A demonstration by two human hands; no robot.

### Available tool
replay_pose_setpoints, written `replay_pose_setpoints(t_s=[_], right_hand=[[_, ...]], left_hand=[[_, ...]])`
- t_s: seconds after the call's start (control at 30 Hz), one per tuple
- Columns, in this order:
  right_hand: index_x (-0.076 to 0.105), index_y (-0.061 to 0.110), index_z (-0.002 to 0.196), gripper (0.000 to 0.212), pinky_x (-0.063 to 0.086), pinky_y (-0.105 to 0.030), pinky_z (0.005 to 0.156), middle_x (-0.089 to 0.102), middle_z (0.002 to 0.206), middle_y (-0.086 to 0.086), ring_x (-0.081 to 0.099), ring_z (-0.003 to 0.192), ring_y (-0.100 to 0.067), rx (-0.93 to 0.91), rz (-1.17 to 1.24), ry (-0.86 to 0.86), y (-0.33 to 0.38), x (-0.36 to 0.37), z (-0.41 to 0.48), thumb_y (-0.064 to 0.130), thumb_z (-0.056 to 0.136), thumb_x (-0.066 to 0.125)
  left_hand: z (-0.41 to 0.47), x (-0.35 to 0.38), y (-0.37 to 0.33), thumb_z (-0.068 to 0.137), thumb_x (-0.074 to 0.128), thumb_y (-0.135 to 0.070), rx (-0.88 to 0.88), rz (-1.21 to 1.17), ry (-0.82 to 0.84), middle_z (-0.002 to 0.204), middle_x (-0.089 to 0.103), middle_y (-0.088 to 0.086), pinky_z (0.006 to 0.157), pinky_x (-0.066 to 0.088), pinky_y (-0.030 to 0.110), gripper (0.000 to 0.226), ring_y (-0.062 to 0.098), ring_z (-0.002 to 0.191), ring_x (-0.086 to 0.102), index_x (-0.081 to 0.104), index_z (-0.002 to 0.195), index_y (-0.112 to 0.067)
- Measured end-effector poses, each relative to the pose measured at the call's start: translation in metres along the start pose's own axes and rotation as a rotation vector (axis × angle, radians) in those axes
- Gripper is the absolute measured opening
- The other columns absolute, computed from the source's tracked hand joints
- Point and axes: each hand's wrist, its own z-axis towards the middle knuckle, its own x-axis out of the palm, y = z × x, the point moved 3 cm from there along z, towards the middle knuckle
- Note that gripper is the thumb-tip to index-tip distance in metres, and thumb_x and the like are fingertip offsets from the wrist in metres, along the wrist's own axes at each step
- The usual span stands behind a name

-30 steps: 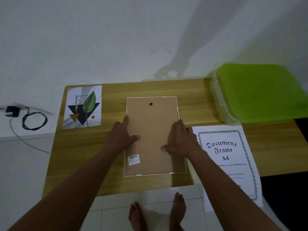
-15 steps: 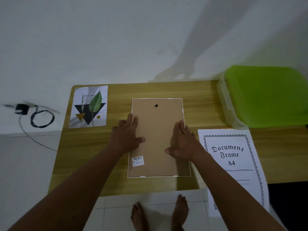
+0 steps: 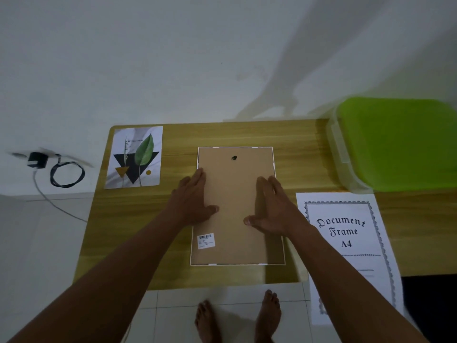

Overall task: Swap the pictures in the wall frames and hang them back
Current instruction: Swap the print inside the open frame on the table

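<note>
The left hand (image 3: 191,201) and right hand (image 3: 273,209) are pressing flat, fingers straight and gripping nothing, on the side edges of the face-down frame (image 3: 236,246) lying mid-way along the desk (image 3: 296,134), probably seating its backing board (image 3: 237,186), while the leaf print (image 3: 134,157) is lying at the far-left corner.

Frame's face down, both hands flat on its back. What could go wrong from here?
1. The paper sheet overhangs the table's near edge, and the right arm passes over it; a brush could drag it to the floor.
2. The left hand and right hand press flat on the frame; sliding it could scuff the hidden front.
3. The edge tabs are too small to tell if closed; lifting might let the back fall out.
</note>
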Motion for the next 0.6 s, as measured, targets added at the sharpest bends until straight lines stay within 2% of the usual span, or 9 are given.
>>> replay_pose_setpoints(t_s=[0.1,0.17,0.33,0.47,0.6], right_hand=[[0.003,0.019,0.157,0.125,0.027,-0.048,0.118,-0.011,0.162,-0.006,0.009,0.151,-0.031,0.001,-0.051,0.004,0.001,0.0,0.003,0.055,0.067,0.082],[0.005,0.018,0.156,0.125,0.025,-0.049,0.118,-0.013,0.162,-0.006,0.005,0.151,-0.031,0.012,-0.057,0.015,0.002,0.0,0.004,0.055,0.066,0.083],[0.017,0.02,0.145,0.111,0.023,-0.059,0.116,-0.009,0.162,-0.007,0.001,0.149,-0.04,0.004,-0.116,0.036,0.005,0.002,0.01,0.052,0.063,0.085],[-0.001,0.024,0.155,0.124,0.017,-0.06,0.118,-0.016,0.163,-0.01,-0.007,0.149,-0.042,0.026,-0.172,0.07,0.005,0.005,0.013,0.054,0.067,0.082],[-0.011,0.027,0.156,0.122,0.012,-0.059,0.119,-0.024,0.161,-0.01,-0.012,0.148,-0.041,0.025,-0.176,0.087,0.001,0.008,0.012,0.056,0.075,0.076]], left_hand=[[-0.001,0.0,-0.001,0.072,0.059,-0.072,0.003,-0.012,0.018,0.162,-0.011,-0.001,0.113,0.024,0.059,0.114,0.035,0.147,0.005,-0.002,0.154,-0.02],[-0.002,0.0,-0.003,0.069,0.057,-0.077,0.011,0.036,0.042,0.161,-0.017,-0.003,0.112,0.024,0.06,0.119,0.037,0.146,0.003,-0.005,0.154,-0.022],[-0.003,-0.007,-0.014,0.069,0.061,-0.075,-0.043,0.107,0.11,0.16,-0.018,-0.008,0.107,0.03,0.063,0.118,0.04,0.144,0.003,-0.009,0.153,-0.031],[-0.002,-0.015,-0.013,0.064,0.069,-0.073,-0.035,0.067,0.086,0.162,-0.009,-0.007,0.105,0.036,0.06,0.121,0.038,0.143,0.009,0.0,0.154,-0.029],[-0.007,-0.015,-0.014,0.069,0.065,-0.073,-0.023,0.107,0.071,0.162,-0.013,-0.008,0.106,0.035,0.055,0.117,0.035,0.144,0.008,-0.005,0.154,-0.03]])
